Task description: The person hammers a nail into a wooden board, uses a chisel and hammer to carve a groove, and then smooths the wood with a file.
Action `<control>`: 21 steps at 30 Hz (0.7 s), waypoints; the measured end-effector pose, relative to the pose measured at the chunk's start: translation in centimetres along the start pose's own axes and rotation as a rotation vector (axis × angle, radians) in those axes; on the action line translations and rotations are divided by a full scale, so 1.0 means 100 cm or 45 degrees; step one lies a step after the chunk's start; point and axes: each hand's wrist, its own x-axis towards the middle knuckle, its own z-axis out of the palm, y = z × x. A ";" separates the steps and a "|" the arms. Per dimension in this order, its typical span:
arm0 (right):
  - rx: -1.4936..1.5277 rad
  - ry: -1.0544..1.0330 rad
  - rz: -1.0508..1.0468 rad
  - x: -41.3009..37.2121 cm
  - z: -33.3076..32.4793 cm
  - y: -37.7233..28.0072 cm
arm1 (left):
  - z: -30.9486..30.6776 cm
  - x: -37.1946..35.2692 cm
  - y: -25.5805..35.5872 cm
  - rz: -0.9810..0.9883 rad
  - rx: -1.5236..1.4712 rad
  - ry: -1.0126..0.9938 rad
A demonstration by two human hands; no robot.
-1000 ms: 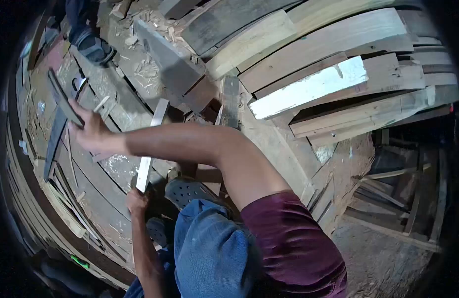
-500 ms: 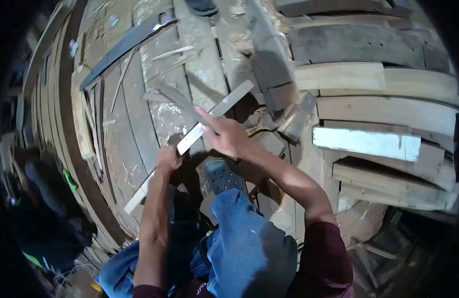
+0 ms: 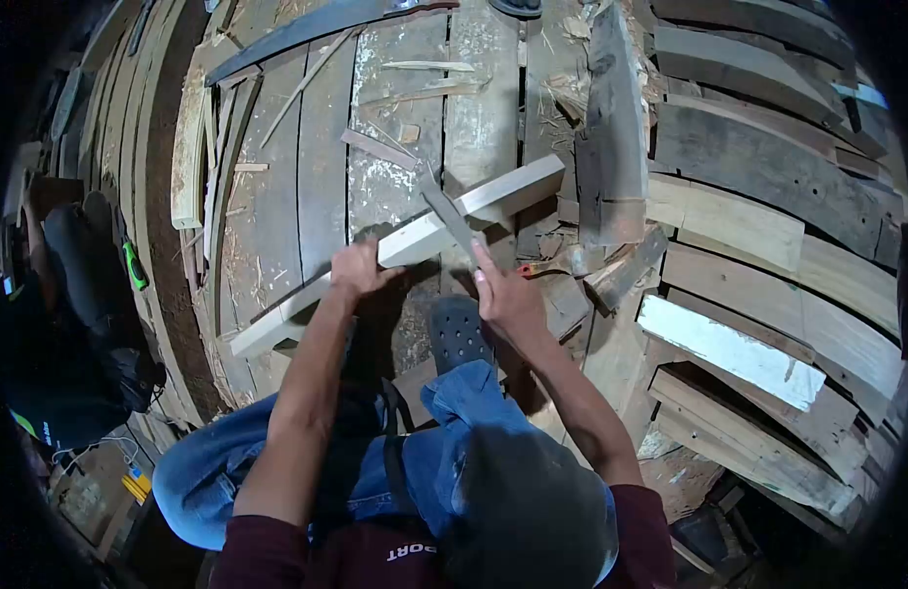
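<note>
A long pale wooden bar [image 3: 415, 239] lies slantwise in front of me, its far end up and to the right. My left hand [image 3: 358, 270] is wrapped round the bar near its middle. In my right hand [image 3: 505, 294] is a flat grey metal blade [image 3: 448, 216], with my index finger stretched along it. The blade crosses above the bar, its tip pointing up and left; whether it touches the wood is unclear. Just past the tip, a thin wood offcut [image 3: 378, 149] lies on the planks. My shoe [image 3: 459, 332] is just below the bar.
Stacked beams [image 3: 734, 137] fill the right side, with a white-faced block [image 3: 729, 350] among them. A long saw blade [image 3: 297, 39] lies at the top left. Another person [image 3: 76, 324] sits at the far left, near a green-handled tool [image 3: 134, 265]. Shavings and sticks litter the planks.
The view has shifted, so the scene sits differently in the frame. The blade and my right hand now lie lower along the bar's face, and the blade points more steeply upward. Both hands keep their holds.
</note>
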 end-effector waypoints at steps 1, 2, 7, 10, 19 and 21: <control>-0.042 -0.037 0.015 -0.003 0.000 -0.007 | 0.006 -0.004 0.001 -0.008 0.041 -0.015; -0.083 -0.070 0.029 -0.004 0.000 -0.015 | 0.017 -0.005 0.000 -0.015 0.084 -0.027; -0.250 -0.116 0.033 -0.009 0.003 0.007 | 0.024 -0.001 -0.008 0.054 0.123 -0.017; -0.204 0.161 0.455 0.017 -0.024 0.052 | 0.033 0.001 -0.012 0.056 0.052 0.065; -0.083 -0.015 0.068 0.012 -0.010 0.020 | 0.011 -0.005 0.000 0.036 0.040 0.007; 0.344 0.075 0.565 0.031 -0.043 0.023 | 0.014 -0.008 -0.003 0.045 0.060 0.030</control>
